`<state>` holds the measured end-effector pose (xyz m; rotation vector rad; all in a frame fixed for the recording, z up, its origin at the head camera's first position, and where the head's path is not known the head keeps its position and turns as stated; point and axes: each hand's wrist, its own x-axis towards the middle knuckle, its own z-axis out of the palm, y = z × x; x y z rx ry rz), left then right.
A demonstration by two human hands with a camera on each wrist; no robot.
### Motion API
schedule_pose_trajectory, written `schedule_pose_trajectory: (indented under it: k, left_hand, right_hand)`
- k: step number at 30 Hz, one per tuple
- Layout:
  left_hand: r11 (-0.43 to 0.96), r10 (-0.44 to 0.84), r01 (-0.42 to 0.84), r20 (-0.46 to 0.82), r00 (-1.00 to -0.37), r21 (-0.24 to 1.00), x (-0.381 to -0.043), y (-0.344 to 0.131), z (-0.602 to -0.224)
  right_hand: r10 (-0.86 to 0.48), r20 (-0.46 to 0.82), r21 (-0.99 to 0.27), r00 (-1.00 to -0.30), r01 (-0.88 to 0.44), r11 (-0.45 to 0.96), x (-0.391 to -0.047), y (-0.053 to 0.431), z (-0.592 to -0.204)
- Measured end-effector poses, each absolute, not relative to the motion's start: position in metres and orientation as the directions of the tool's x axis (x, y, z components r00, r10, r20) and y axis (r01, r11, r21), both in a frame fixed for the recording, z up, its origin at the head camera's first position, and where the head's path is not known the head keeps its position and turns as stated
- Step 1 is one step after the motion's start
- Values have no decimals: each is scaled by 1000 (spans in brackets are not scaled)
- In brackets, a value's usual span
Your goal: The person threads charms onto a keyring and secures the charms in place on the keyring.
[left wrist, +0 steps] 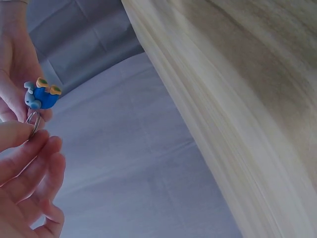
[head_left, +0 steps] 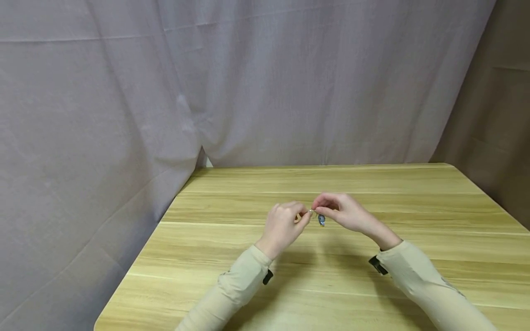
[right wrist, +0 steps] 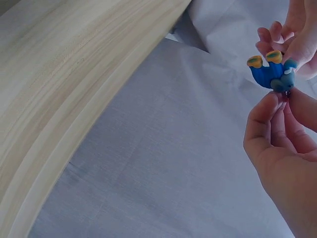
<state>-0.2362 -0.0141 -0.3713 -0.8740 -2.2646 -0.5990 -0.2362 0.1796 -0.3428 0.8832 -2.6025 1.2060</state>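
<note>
A small keychain hangs between both hands above the table. Its blue figure (right wrist: 267, 75) has orange-yellow feet and a grey-blue head; in the head view the figure (head_left: 321, 220) dangles just below the right fingertips. My left hand (head_left: 285, 225) pinches the metal split ring (left wrist: 33, 121) between thumb and index finger, its other fingers loosely bent, as the left wrist view shows. My right hand (head_left: 348, 212) pinches the keychain close to the figure's head, with the thumb and fingertips meeting there. Exactly which part lies between those right fingertips is hidden.
Beneath the hands is a light wood-grain table (head_left: 198, 271). Grey cloth (head_left: 265, 82) hangs behind it and along its left side, and a brownish drape (head_left: 492, 110) borders the right. Both forearms wear pale sleeves, with dark wrist devices (head_left: 377, 265) under the wrists.
</note>
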Motion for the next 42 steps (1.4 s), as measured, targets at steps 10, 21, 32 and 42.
schedule_pose_trajectory:
  k: [10,21,32,42]
  left_hand:
    - [685,378,702,729,-571,195,-235,-14,-374]
    - [706,353,674,719,-599,216,-235,-12,-374]
    - [678,412,721,736,-538,148,-238,-11,-373]
    - [668,370,706,717,-590,236,-235,-11,-372]
  right_hand:
    - [-448,350,-668,-823,-554,496,-238,182,-345]
    - [-456,354,-642,-817,-566,516,-238,183,-343]
    - [-474,355,-634,-806,-580,511,-239,185,-344]
    - [-468,353,-642,-810,-573,508,-240,185,-343]
